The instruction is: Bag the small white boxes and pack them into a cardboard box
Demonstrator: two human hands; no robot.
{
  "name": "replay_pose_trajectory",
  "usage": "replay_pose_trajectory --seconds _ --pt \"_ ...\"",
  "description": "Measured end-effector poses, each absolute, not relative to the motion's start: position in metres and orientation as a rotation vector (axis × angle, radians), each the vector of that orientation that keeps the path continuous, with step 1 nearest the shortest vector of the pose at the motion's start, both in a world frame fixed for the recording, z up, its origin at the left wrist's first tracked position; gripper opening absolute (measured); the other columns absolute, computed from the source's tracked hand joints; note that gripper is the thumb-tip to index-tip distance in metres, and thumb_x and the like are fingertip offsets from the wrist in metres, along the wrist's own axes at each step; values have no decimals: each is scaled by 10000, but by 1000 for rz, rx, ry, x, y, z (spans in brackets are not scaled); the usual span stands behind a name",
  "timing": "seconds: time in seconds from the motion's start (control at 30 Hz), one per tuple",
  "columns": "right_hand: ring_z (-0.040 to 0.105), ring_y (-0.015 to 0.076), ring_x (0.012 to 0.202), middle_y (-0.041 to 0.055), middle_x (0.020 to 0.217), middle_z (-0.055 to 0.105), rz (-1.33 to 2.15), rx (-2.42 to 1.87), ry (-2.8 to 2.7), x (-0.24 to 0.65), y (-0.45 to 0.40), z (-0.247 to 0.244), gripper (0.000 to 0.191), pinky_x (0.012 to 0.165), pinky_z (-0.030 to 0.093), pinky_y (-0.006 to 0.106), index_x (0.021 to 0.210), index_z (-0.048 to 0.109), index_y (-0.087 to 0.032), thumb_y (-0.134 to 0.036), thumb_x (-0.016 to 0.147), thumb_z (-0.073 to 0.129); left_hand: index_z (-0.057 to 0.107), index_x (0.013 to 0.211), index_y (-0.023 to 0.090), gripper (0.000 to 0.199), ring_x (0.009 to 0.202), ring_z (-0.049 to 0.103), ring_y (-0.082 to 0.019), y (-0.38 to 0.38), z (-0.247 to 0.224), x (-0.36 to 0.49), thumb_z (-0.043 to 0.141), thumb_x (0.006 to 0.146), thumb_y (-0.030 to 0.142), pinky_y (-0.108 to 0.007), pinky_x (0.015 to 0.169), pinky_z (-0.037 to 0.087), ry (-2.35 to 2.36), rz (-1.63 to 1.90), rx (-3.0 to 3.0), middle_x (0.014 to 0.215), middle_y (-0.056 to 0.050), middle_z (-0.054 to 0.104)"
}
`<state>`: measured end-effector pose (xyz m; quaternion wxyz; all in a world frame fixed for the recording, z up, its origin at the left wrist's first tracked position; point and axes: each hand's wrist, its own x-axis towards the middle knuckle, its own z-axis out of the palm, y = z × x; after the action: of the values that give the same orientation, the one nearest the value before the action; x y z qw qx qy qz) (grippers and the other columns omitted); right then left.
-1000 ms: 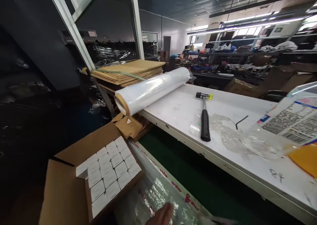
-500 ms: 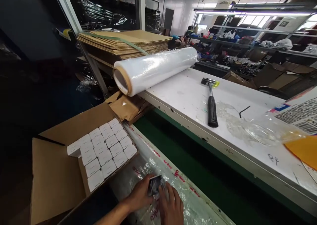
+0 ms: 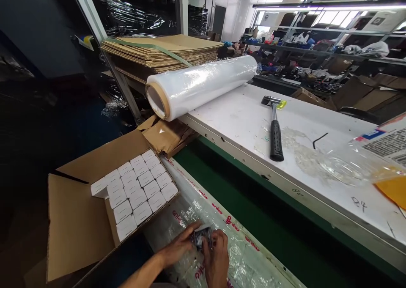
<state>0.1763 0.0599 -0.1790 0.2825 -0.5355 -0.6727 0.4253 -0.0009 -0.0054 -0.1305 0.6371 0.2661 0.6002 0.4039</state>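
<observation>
Well, both hands are low in the head view, over a clear plastic sheet (image 3: 244, 254) printed with red lettering. The left hand (image 3: 177, 248) and the right hand (image 3: 217, 260) are closed on a small, glossy dark packet (image 3: 201, 237), their fingers (image 3: 218, 241) pinching it from either side; its contents are too small to tell. The packet is held near the corner of an open cardboard carton (image 3: 76, 224) packed with rows of white boxes (image 3: 141, 186). Beyond, a white workbench (image 3: 228, 119) carries a roll of stretch wrap (image 3: 199, 87), a black-gripped rubber mallet (image 3: 275, 140) and crumpled clear plastic (image 3: 304, 161). A strapped stack of flattened cardboard (image 3: 158, 51) lies behind the roll.
</observation>
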Motion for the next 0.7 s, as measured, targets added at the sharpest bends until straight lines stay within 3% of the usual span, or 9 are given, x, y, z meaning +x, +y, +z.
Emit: replay_pose_trajectory --seconds 0.07,0.17,0.23,0.33,0.43,0.53,0.7 --pt "701 285 1001 101 1106 682 1106 -1505 -1672 171 59 -178 419 870 574 417 1074 629 -232 -627 932 624 622 1506 304 655 1623 319 -320 -8 -133 -2 719 864 392 -508 1365 172 1354 975 503 1680 -37 497" --pt "682 272 912 67 965 682 1085 -1509 -1678 167 55 -183 390 864 561 431 949 626 -248 -636 960 586 666 1462 298 716 1559 428 -356 -7 -135 4 773 844 644 -510 1331 273 1385 1061 472 1630 -85 558" --pt "686 290 964 83 976 698 1046 -1429 -1757 169 51 -187 380 894 566 450 887 665 -254 -607 987 564 705 1402 279 741 1463 537 -364 -3 -137 12 784 807 713 -497 1279 363 1437 1112 470 1540 -113 641" --pt "694 297 1077 113 1113 723 1027 -1289 -1855 178 43 -190 328 940 588 466 1049 750 -275 -510 1031 523 728 1306 237 752 1322 632 -353 4 -141 23 769 777 769 -467 1190 454 1517 1177 476 1379 -125 730" --pt "694 295 1106 124 1161 727 1052 -1259 -1946 185 40 -185 364 898 609 455 1120 783 -310 -457 1055 457 702 1261 221 681 1244 651 -338 10 -143 30 750 804 723 -443 1106 493 1549 1168 478 1309 -122 736" --pt "713 310 1065 114 1090 753 1154 -1309 -1933 187 48 -177 366 905 608 472 1049 788 -297 -526 1022 505 673 1188 213 491 1124 658 -295 15 -142 33 747 819 528 -403 1015 505 1575 1173 456 1157 -93 738" --pt "741 282 906 67 981 774 1497 -1431 -1693 185 78 -169 562 845 592 425 1263 698 -238 -664 900 646 658 1078 226 366 909 624 -213 23 -136 28 722 737 340 -335 839 492 1527 1170 448 1012 -24 696"
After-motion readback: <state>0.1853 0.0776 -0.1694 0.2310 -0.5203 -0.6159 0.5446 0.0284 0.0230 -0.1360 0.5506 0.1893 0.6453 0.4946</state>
